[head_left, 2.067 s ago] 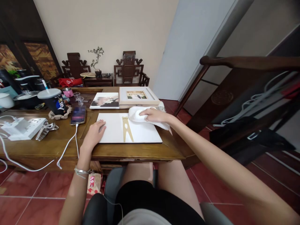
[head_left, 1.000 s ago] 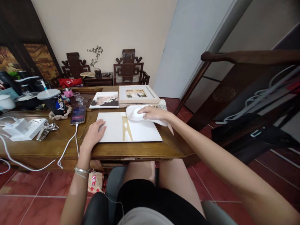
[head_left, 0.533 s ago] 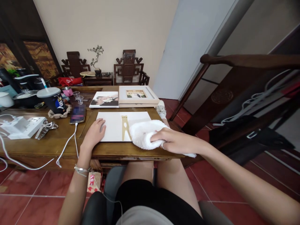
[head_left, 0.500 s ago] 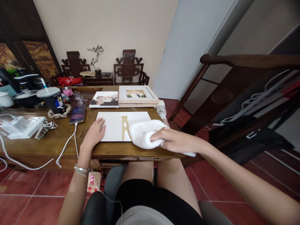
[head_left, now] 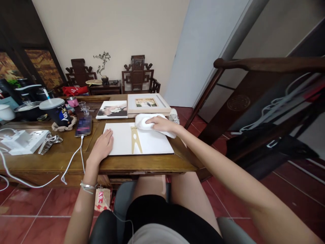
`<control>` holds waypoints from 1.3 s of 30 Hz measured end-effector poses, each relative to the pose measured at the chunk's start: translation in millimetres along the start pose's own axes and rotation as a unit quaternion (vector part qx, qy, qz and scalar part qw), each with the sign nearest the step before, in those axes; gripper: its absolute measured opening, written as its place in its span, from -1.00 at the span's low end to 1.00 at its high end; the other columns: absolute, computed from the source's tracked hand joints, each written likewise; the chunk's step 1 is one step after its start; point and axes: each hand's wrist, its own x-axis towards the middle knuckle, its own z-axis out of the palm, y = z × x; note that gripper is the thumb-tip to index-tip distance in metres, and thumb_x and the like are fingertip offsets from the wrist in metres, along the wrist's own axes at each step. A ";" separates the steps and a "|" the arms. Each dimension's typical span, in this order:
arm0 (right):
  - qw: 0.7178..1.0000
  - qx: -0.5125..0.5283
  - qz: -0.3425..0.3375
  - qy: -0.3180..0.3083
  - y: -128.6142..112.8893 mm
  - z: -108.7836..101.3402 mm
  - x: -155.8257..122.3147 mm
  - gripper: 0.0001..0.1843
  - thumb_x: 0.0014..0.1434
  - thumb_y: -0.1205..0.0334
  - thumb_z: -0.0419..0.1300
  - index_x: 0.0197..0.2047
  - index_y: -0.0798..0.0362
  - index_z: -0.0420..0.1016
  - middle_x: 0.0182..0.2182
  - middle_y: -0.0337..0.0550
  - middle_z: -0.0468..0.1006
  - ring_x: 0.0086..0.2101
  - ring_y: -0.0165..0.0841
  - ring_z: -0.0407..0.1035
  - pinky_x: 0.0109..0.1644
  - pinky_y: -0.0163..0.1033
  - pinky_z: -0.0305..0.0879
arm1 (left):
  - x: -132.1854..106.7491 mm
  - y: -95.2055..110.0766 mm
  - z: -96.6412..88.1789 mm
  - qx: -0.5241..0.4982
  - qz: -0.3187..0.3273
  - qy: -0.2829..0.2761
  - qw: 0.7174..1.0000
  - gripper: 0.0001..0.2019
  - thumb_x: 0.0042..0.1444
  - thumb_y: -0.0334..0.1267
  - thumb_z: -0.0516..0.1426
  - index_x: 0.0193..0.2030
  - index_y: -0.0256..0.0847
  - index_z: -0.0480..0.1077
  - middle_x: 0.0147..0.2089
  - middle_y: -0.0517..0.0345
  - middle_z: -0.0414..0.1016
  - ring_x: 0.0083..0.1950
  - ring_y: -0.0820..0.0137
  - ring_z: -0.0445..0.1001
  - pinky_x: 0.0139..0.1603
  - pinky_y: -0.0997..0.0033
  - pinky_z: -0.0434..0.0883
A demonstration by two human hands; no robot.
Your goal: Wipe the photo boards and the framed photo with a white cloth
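A white board (head_left: 157, 144) lies flat near the front edge of the wooden table, bearing a tan A-shaped stand leg (head_left: 135, 146) or a picture of one; I cannot tell which. My left hand (head_left: 103, 145) rests on the board's left edge with its fingers stretched out, holding nothing. Bunched in my right hand (head_left: 160, 123) is a fluffy white cloth (head_left: 142, 121), pressed on the board's far right part. The cloth hides that corner and touches the top of the tan shape.
Beyond the board lie a photo print (head_left: 114, 110) and a light wooden picture frame (head_left: 149, 105). To the left are a phone (head_left: 83, 126) on a white cable, a dark lidded cup (head_left: 57, 113), a power strip (head_left: 31, 142) and a clear claw clip (head_left: 49, 144).
My right hand has carried the cloth from the board's near right side to its far right edge, uncovering the near right corner. My left hand stays at the left edge.
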 end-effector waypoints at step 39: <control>0.997 0.029 -0.022 0.067 -45.0 30.2 10.4 -0.45 -0.08 0.58 -0.03 -0.10 0.12 0.59 -0.11 -0.08 0.63 -0.13 -0.21 0.44 -0.02 -0.26 0.22 | 0.5 -4.7 4.0 0.000 0.020 0.013 1.000 -0.48 0.30 -0.25 -0.20 0.27 -0.48 0.24 0.37 -0.22 0.20 0.42 0.17 0.13 0.42 0.09 0.09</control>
